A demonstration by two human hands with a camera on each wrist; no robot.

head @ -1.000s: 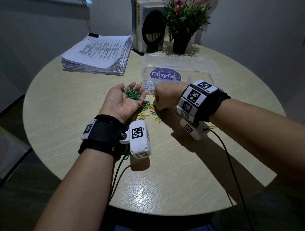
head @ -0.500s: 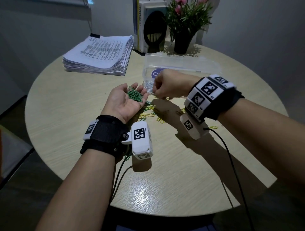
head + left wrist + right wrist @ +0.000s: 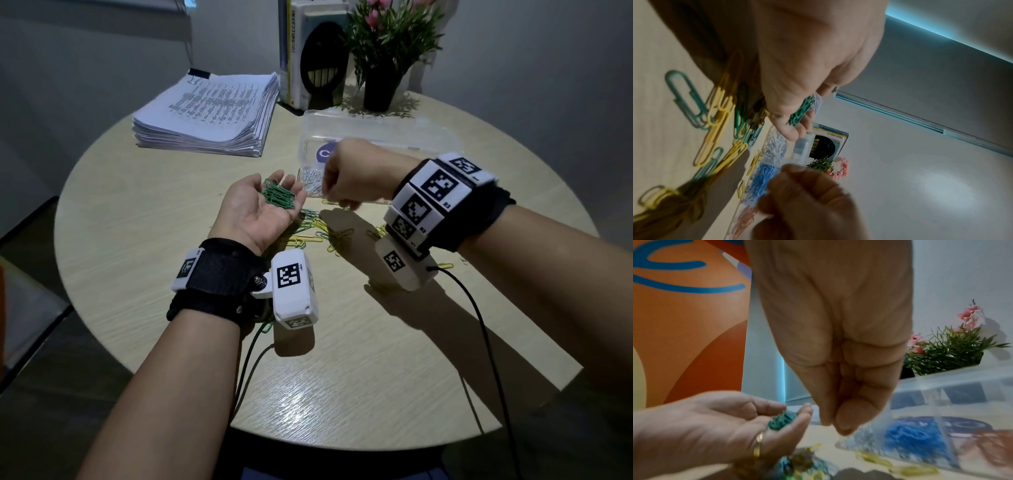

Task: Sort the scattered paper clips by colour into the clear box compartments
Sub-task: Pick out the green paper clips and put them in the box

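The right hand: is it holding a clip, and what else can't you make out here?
- Right hand: fingertips pinched; any clip is too small and blurred in both wrist views, hidden behind the hand in the head view.
- Box: compartments mostly behind that hand in the head view.
- Box label: covered, unreadable.

Black fabric straps [image 3: 219, 274] worn on both bare forearms. White camera modules [image 3: 293, 289] with black square-code markers attached; black cables [image 3: 479, 325] trailing. Gold ring [image 3: 758, 444] seen on left hand, likely ring finger.
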